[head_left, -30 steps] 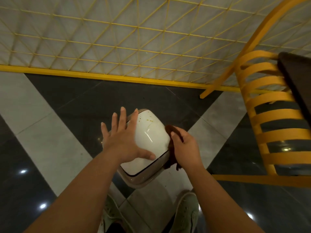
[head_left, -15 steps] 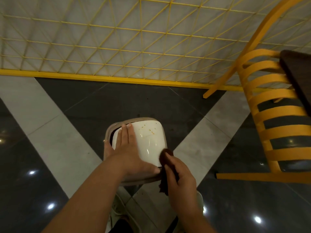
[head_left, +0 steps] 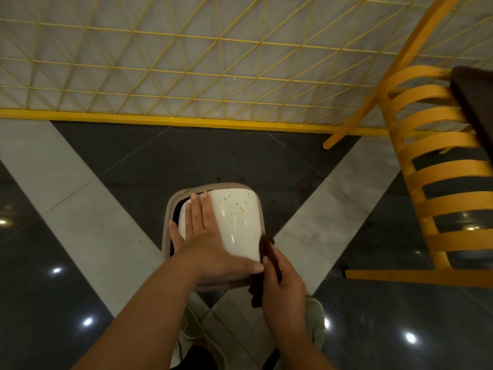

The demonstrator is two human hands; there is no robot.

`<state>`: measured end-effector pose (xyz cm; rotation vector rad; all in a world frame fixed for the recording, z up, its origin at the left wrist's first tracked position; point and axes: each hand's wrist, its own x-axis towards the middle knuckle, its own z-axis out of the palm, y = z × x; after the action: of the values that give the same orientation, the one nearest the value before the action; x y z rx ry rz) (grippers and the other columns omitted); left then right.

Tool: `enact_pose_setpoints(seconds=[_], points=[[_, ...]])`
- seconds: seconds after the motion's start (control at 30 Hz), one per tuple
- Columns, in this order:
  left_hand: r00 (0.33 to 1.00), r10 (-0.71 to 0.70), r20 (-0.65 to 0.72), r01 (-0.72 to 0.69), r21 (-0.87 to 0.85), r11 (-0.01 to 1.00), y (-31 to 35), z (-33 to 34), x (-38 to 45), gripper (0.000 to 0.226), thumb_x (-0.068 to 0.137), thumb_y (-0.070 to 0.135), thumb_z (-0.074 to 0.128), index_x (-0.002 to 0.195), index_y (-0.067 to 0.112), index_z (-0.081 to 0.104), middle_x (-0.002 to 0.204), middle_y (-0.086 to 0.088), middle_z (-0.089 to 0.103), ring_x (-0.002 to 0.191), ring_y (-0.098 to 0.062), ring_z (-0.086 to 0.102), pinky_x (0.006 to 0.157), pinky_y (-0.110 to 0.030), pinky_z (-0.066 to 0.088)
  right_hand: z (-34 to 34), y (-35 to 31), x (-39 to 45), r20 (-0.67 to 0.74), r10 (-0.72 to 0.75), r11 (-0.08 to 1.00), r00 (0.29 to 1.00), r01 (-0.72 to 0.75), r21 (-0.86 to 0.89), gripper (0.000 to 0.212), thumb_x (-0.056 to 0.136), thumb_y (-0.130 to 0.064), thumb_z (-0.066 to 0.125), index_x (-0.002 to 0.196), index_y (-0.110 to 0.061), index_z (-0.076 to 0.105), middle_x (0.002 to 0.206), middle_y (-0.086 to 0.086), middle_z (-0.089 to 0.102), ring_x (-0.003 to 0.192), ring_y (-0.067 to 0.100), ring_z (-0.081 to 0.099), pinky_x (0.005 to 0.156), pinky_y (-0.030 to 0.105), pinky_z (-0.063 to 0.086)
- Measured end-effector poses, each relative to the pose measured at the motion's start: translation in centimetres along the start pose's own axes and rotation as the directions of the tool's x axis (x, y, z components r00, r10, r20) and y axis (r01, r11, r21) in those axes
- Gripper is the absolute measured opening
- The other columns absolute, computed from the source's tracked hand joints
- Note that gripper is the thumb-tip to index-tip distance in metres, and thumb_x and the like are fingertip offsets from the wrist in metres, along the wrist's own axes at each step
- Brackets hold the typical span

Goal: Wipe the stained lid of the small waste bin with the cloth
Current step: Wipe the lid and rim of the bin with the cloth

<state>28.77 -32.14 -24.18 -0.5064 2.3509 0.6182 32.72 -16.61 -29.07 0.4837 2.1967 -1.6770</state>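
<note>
On the tiled floor (head_left: 80, 236), small waste bin (head_left: 166, 236) beside yellow chair (head_left: 437, 182) | left hand (head_left: 205, 241) lies flat, fingers straight, on stained white lid (head_left: 240, 222) | right hand (head_left: 282, 284) pinches dark cloth (head_left: 264, 252) at lid's near-right edge

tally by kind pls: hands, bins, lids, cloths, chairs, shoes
Hands: 2, left hand flat on lid, right hand holding cloth
Bin: 1
Lid: 1
Cloth: 1
Chair: 1
Shoes: 2, left, right
Total: 8
</note>
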Motion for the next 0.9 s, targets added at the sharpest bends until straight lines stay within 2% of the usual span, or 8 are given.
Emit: enact_pose_setpoints(seconds=[0.1, 0.27, 0.4, 0.47, 0.57, 0.67, 0.73, 0.9], points=[[0.999, 0.019, -0.049, -0.021, -0.037, 0.999, -0.1, 0.4, 0.0, 0.153, 0.048, 0.081, 0.066, 0.127, 0.022, -0.052, 0.142, 0.001, -0.05, 0.135, -0.019, -0.039, 0.112, -0.052, -0.02, 0.2, 0.2, -1.4, 0.013, -0.122, 0.991, 0.992, 0.123, -0.056, 0.041, 0.098, -0.027, 0.049, 0.125, -0.057, 0.052, 0.122, -0.004, 0.066, 0.11, 0.022, 0.063, 0.092, 0.052, 0.053], [0.996, 0.04, -0.082, -0.04, 0.003, 0.999, -0.3, 0.3, 0.5, 0.15, 0.053, 0.077, 0.068, 0.13, 0.022, -0.049, 0.145, 0.0, -0.047, 0.138, -0.021, -0.036, 0.109, -0.051, -0.02, -0.2, -2.6, 1.1, 0.1, -0.26, 0.941, 0.96, 0.276, -0.197, 0.039, 0.097, -0.014, 0.052, 0.13, -0.035, 0.055, 0.136, -0.011, 0.056, 0.124, 0.0, 0.049, 0.108, 0.021, 0.039], [0.994, 0.007, -0.11, -0.005, 0.019, 1.0, -0.2, 0.1, -0.1, 0.15, 0.054, 0.076, 0.068, 0.13, 0.02, -0.049, 0.146, -0.001, -0.045, 0.138, -0.022, -0.036, 0.11, -0.051, -0.019, -0.5, -2.4, 3.1, 0.144, -0.092, 0.963, 0.985, 0.125, -0.237, 0.036, 0.098, -0.024, 0.05, 0.133, -0.034, 0.054, 0.126, -0.013, 0.061, 0.109, 0.005, 0.059, 0.097, 0.021, 0.047], [0.98, -0.061, -0.188, 0.067, 0.028, 0.997, 0.2, 0.2, -1.0, 0.15, 0.055, 0.075, 0.069, 0.13, 0.019, -0.048, 0.148, -0.002, -0.041, 0.14, -0.025, -0.032, 0.112, -0.051, -0.015, -1.0, -2.2, 2.8, 0.175, 0.016, 0.974, 0.984, 0.024, -0.226, 0.032, 0.099, -0.025, 0.049, 0.129, -0.034, 0.057, 0.108, -0.002, 0.071, 0.084, 0.01, 0.067, 0.073, 0.025, 0.057], [0.951, -0.16, -0.263, 0.169, 0.012, 0.986, 0.7, 0.3, -2.1, 0.145, 0.06, 0.071, 0.069, 0.133, 0.016, -0.043, 0.151, -0.004, -0.037, 0.142, -0.026, -0.028, 0.114, -0.051, -0.008, -1.7, -2.1, 1.1, 0.143, -0.008, 0.989, 0.99, 0.029, -0.144, 0.031, 0.099, -0.013, 0.049, 0.122, -0.031, 0.058, 0.084, -0.009, 0.066, 0.061, -0.006, 0.063, 0.051, 0.009, 0.047], [0.955, -0.185, -0.232, 0.18, -0.045, 0.983, 0.4, 1.0, -1.9, 0.14, 0.063, 0.073, 0.064, 0.136, 0.016, -0.04, 0.153, -0.003, -0.034, 0.142, -0.023, -0.027, 0.117, -0.049, -0.006, -1.3, -1.5, -0.4, 0.116, -0.019, 1.0, 0.993, 0.019, 0.002, 0.038, 0.098, -0.015, 0.051, 0.129, -0.036, 0.057, 0.095, -0.003, 0.071, 0.072, 0.008, 0.069, 0.059, 0.021, 0.055], [0.96, -0.192, -0.202, 0.184, -0.058, 0.981, 0.0, 1.7, -1.4, 0.139, 0.063, 0.076, 0.061, 0.137, 0.016, -0.04, 0.152, -0.003, -0.034, 0.143, -0.023, -0.027, 0.117, -0.049, -0.007, -0.6, -1.4, -0.9, 0.133, -0.09, 0.996, 0.987, 0.089, 0.013, 0.042, 0.097, -0.016, 0.054, 0.126, -0.045, 0.056, 0.117, -0.013, 0.067, 0.1, 0.008, 0.066, 0.083, 0.031, 0.058], [0.966, -0.19, -0.177, 0.169, -0.125, 0.978, -0.1, 2.2, -0.5, 0.136, 0.066, 0.064, 0.067, 0.139, 0.016, -0.037, 0.153, -0.003, -0.034, 0.143, -0.022, -0.026, 0.116, -0.048, -0.009, 0.5, -2.6, 0.5, 0.143, -0.315, 0.941, 0.938, 0.328, -0.085, 0.041, 0.095, -0.014, 0.056, 0.121, -0.045, 0.055, 0.133, -0.017, 0.057, 0.123, -0.005, 0.05, 0.107, 0.023, 0.041]])
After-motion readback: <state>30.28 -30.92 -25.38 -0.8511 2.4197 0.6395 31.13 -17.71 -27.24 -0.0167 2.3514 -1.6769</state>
